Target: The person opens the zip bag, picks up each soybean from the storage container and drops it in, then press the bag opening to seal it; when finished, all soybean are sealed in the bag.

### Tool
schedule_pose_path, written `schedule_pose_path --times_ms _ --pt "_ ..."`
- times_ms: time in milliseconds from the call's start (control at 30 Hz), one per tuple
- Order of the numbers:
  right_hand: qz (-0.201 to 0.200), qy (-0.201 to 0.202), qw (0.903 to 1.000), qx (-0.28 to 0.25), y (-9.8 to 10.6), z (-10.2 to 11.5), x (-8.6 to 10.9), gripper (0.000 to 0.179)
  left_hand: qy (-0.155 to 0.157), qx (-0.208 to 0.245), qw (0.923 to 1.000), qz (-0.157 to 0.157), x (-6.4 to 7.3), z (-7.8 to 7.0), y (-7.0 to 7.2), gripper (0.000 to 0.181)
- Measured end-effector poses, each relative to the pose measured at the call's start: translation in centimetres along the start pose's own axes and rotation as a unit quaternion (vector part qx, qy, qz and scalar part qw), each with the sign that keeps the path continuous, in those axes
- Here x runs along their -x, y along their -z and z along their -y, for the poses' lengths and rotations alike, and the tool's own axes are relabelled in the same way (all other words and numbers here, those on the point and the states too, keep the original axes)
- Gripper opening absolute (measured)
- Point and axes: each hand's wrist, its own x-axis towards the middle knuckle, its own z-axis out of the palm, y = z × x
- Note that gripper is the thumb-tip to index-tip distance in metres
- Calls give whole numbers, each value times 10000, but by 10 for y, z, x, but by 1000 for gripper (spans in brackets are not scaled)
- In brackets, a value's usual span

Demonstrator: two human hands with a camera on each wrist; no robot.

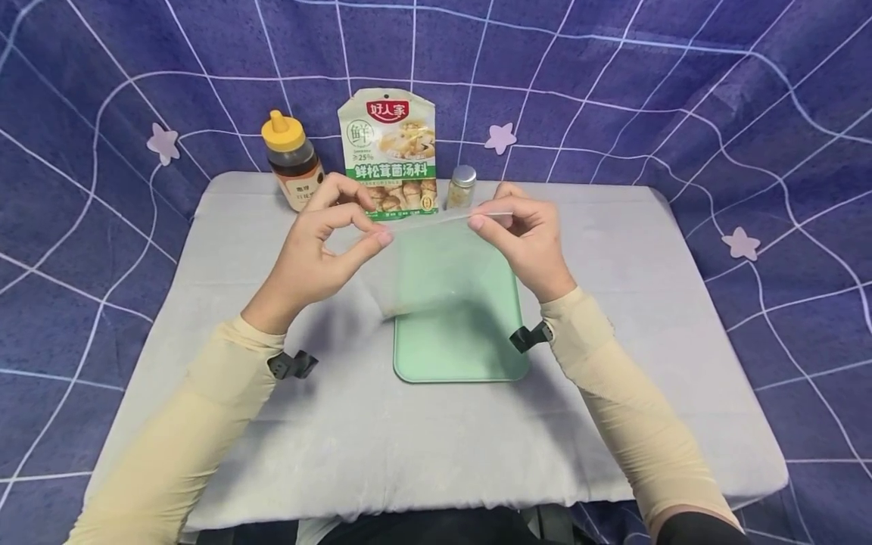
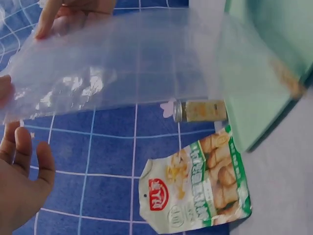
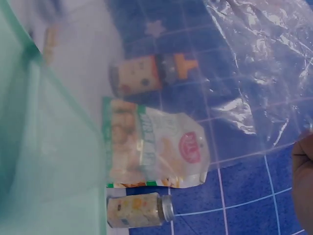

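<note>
A clear plastic bag [image 1: 436, 261] hangs by its top edge between both hands, over a light green tray [image 1: 458, 352]. My left hand [image 1: 315, 250] pinches the bag's left upper corner between thumb and index finger, the other fingers loosely bent. At the opposite corner, my right hand [image 1: 527, 236] pinches the edge with thumb and curled fingers. The left wrist view shows the see-through film [image 2: 146, 58] stretched taut near the hands, with some small brownish bits [image 2: 286, 78] at its lower end. Through the bag in the right wrist view, things behind look hazy.
Along the back of the table [image 1: 272, 454] stand a yellow-capped squeeze bottle [image 1: 293, 163] of dark liquid, a green-and-white mushroom soup packet [image 1: 388, 155] and a small silver-lidded glass jar [image 1: 462, 188]. A blue gridded cloth [image 1: 613, 91] hangs behind and at both sides.
</note>
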Motion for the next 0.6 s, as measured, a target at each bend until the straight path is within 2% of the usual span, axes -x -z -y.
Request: schedule_pose_path --times_ms 100,233,333,433,600 --pt "32 31 10000 27 -1 4 -2 8 -92 -382 9991 164 -4 3 4 10" --pt "62 24 10000 40 -7 12 -3 8 -232 -1121 9931 257 -6 16 4 20" --pt "77 9 10000 27 -10 19 -3 7 -341 -1316 9903 297 -7 25 0 19" --pt "124 -11 9999 32 -12 25 -3 7 -385 -1080 9930 270 -9 22 -4 10" --pt "296 -26 9996 -20 -14 28 -4 4 -245 -526 9978 332 -11 1 -5 12"
